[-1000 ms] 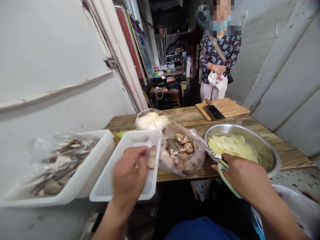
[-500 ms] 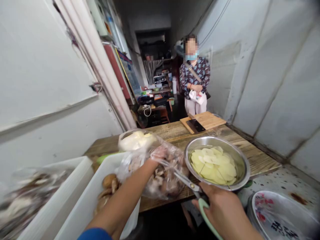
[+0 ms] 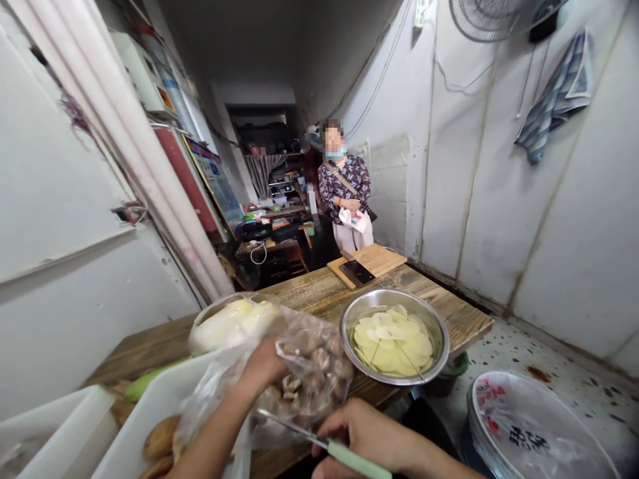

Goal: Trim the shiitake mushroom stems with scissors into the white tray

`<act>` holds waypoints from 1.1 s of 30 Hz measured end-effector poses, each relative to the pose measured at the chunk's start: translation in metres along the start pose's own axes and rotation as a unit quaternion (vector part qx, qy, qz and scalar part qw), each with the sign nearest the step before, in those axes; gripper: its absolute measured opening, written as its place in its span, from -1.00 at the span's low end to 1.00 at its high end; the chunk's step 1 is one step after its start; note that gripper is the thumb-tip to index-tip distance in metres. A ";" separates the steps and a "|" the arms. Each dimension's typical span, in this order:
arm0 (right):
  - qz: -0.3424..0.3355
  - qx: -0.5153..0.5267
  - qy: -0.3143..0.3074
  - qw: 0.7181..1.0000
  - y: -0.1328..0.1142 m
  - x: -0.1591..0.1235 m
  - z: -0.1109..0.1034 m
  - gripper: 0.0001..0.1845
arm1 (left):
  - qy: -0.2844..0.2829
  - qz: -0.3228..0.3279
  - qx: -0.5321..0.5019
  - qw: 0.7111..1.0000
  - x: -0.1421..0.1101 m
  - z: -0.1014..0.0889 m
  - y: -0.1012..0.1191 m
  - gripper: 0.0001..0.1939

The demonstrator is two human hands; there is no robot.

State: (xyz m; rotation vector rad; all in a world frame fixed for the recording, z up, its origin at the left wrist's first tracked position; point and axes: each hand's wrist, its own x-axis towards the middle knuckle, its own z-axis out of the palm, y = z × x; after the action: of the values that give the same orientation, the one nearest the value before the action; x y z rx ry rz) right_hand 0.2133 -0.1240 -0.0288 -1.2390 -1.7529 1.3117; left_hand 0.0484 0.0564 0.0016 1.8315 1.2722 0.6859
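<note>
My right hand [image 3: 364, 432] is closed on a pair of scissors [image 3: 344, 456] with pale green handles; the blades point left toward the bag. A clear plastic bag [image 3: 314, 332] of brown mushrooms, some in cut pieces, lies on the wooden table. At its left side, my left hand [image 3: 267, 366] grips the plastic, its fingertips partly hidden by the bag. Just right of the bag stands a steel bowl [image 3: 444, 332] of pale yellow potato slices [image 3: 392, 339], with thin sticks among them.
White bins [image 3: 164, 392] stand at the left, one with whole brown mushrooms [image 3: 162, 436]. Behind the bag sits another bag [image 3: 234, 322] with pale contents. A cleaver [image 3: 355, 273] lies on a cutting board [image 3: 382, 259]; a person [image 3: 347, 186] stands beyond. A plastic-lined bucket [image 3: 534, 426] is at lower right.
The view has shifted right and up. My left hand has drawn back toward the bag's left side. The scissors have turned and their blades now point left, lower beside the bag.
</note>
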 end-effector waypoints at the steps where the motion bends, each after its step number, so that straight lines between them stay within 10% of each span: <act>1: 0.004 0.047 -0.023 0.999 0.000 0.002 0.002 -0.44 | -0.003 -0.028 -0.001 1.000 -0.010 -0.007 0.000 -0.89; 5: 0.008 0.117 -0.033 0.993 -0.008 0.006 0.009 -0.40 | 0.015 -0.161 -0.212 0.964 -0.057 -0.024 -0.003 -0.70; 10: -0.051 -0.094 0.069 0.992 -0.026 0.006 0.013 -0.63 | 0.045 -0.168 -0.448 0.877 -0.102 -0.017 -0.015 -0.69; 19: 0.012 -0.318 0.167 0.933 -0.010 0.007 0.015 -0.61 | 0.154 -0.111 -0.580 0.792 -0.122 0.012 -0.017 -0.57; 33: 0.009 -0.442 0.162 0.882 0.000 0.023 0.012 -0.53 | 0.189 -0.100 -0.604 0.767 -0.119 0.027 -0.008 -0.67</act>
State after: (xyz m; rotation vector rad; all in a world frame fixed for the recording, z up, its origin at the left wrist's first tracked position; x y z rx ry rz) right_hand 0.1948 -0.1073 -0.0338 -1.8086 -2.1352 0.2037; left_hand 0.0236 -0.0618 -0.0198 0.4839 0.8292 1.3692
